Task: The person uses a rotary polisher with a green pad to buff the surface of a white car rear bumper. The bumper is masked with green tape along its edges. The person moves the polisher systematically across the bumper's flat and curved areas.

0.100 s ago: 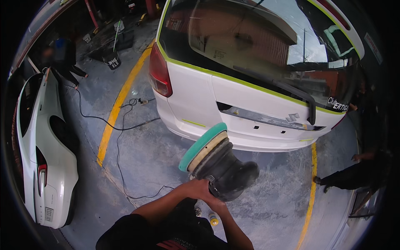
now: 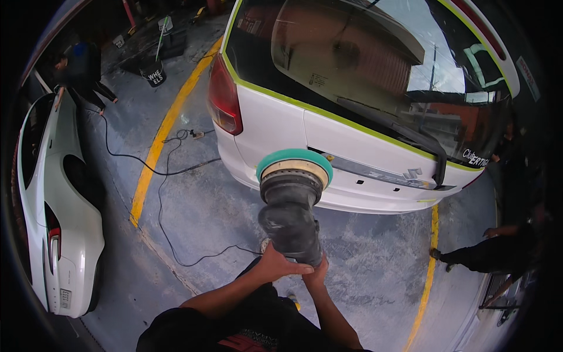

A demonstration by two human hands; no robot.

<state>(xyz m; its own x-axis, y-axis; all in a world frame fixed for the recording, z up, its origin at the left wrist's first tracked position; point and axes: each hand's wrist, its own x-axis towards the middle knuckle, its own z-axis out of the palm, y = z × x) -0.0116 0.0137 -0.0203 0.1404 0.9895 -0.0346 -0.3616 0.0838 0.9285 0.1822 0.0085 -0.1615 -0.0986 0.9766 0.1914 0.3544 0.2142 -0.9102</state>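
Both my hands grip a black electric car polisher (image 2: 287, 220) with a round green foam pad (image 2: 272, 158) on a cream backing. My left hand (image 2: 277, 264) is closed round the lower left of its body, thumb across the near end. On the right side of the same end my right hand (image 2: 317, 274) is wrapped, its fingers partly hidden. The pad points away from me at the rear of a white car (image 2: 264, 120), overlapping its lower left panel. Whether it touches the paint I cannot tell. Green masking tape (image 2: 346, 126) edges the car's window.
A black cable (image 2: 167, 234) loops over the grey floor to my left. Another white car (image 2: 73, 217) stands at far left, a person (image 2: 85, 73) beside it. A black bucket (image 2: 155, 76) is behind. Another person's dark-clothed legs (image 2: 475, 253) show at right. A yellow-topped object (image 2: 295, 301) lies below my hands.
The polisher has swung from tilted, with its pad to the left, to pointing straight ahead. Both hands have turned with it, still holding on.
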